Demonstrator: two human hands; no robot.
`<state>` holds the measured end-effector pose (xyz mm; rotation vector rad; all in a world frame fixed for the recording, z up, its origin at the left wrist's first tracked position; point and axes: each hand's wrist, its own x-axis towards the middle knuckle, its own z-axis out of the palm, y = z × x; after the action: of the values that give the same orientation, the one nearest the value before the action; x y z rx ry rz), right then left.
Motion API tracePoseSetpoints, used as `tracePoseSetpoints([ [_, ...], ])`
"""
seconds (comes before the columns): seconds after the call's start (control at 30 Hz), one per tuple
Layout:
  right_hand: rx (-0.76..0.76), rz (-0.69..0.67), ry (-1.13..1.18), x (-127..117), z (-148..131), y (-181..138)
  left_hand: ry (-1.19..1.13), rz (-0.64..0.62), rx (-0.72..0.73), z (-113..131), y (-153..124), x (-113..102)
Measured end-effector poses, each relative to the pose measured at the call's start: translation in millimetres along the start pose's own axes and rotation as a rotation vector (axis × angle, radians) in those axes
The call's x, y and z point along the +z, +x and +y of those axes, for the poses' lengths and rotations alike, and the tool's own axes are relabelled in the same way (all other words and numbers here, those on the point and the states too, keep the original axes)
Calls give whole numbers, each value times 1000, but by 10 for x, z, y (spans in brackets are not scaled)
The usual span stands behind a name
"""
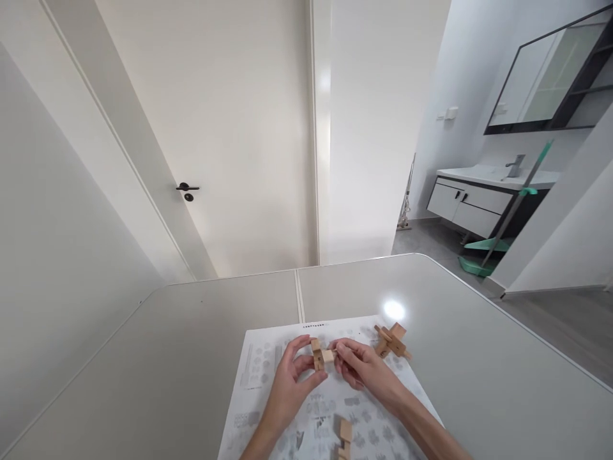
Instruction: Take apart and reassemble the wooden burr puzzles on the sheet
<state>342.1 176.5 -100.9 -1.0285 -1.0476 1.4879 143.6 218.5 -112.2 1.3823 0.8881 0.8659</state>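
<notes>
Between the thumb and fingers of my left hand (292, 377) is a small notched wooden puzzle piece (317, 351), held upright above a printed sheet (239, 409). My right hand (361, 365) pinches a paler wooden piece (328, 356) against its right side. The fingertips partly cover this paler piece, and I cannot tell how far the two interlock. Another notched wooden piece (345, 431) lies on the sheet near the bottom of the view. Beyond my right hand, several wooden pieces form a crossed cluster (393, 340) on the sheet's far right corner.
The grey table (191, 358) has a seam across it and a bright light reflection at the right. A white door (239, 128) with a dark handle (186, 188) stands behind. To the right are a washbasin cabinet (469, 201) and a green dustpan (474, 265).
</notes>
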Motion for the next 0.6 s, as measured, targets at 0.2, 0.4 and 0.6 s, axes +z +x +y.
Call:
tracePoseSetpoints([
  [0.2, 22, -62, 106, -28, 158, 97, -18, 28, -38, -38, 3, -68],
  [0.4, -21, -20, -12, -11, 172, 53, 70, 44, -14, 35, -43, -4],
  [0.6, -57, 28, -163, -5, 96, 48, 325, 64, 9, 94, -107, 57],
])
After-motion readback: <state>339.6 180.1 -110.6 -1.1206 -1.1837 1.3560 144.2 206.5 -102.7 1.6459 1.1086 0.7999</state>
